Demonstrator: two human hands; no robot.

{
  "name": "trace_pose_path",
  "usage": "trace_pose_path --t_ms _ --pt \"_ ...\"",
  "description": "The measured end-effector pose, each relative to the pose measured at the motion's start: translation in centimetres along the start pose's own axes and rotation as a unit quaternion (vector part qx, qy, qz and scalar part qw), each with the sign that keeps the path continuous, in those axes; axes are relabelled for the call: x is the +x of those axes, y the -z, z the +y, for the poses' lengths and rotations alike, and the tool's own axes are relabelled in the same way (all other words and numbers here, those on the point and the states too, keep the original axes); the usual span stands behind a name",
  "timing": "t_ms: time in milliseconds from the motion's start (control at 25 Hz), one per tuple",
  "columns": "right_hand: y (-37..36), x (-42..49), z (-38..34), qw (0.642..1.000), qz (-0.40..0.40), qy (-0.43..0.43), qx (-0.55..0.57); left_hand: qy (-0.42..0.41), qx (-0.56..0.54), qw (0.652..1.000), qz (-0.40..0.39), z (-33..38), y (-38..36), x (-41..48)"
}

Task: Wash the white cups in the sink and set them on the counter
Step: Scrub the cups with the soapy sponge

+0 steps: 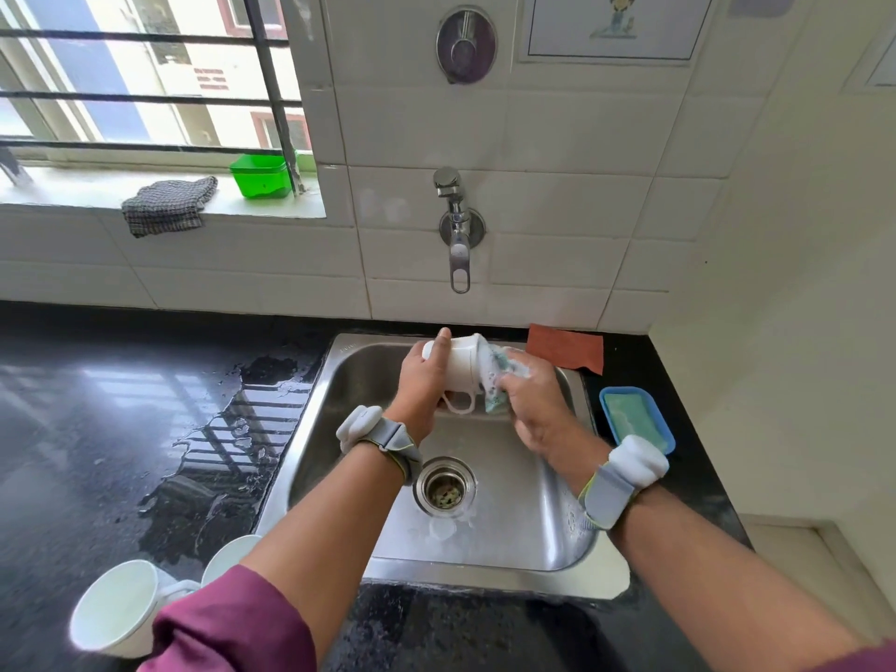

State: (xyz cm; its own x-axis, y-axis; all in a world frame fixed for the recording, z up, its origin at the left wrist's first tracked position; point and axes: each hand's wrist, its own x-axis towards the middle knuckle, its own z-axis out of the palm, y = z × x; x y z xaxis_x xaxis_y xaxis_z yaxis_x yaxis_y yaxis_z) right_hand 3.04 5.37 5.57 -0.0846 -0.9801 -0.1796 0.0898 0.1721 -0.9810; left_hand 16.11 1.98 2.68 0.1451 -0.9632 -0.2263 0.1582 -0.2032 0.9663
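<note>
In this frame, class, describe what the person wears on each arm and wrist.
Both hands, the left hand and right hand, are bare. Each wrist carries a grey strap with a white rounded module and yellow-green edging. Maroon sleeves are pushed up the forearms.

We see a wall of pale tiles [557, 152] behind a black stone counter [97, 405], which is wet and reflects the daylight. On the left, a window [145, 75] with dark bars lets in bright light. On its sill lie a grey checked cloth [167, 206] and a green tub [259, 176]. A chrome tap [455, 225] sticks out from the tiles.
</note>
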Motion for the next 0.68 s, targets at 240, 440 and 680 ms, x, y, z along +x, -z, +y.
trace_pose_path --t_ms 240,440,680 --pt "0.6 -1.0 2.2 0.673 -0.054 0.477 -0.563 0.064 0.056 0.996 0.041 -0.4 -0.1 0.5" --pt "0.5 1.6 -1.0 0.780 -0.128 0.321 -0.521 -0.021 0.103 0.994 0.042 -1.4 -0.9 -0.4" --pt "1.1 -0.7 0.9 0.716 -0.174 0.431 -0.521 0.029 0.029 0.998 0.051 -0.9 0.6 0.0"
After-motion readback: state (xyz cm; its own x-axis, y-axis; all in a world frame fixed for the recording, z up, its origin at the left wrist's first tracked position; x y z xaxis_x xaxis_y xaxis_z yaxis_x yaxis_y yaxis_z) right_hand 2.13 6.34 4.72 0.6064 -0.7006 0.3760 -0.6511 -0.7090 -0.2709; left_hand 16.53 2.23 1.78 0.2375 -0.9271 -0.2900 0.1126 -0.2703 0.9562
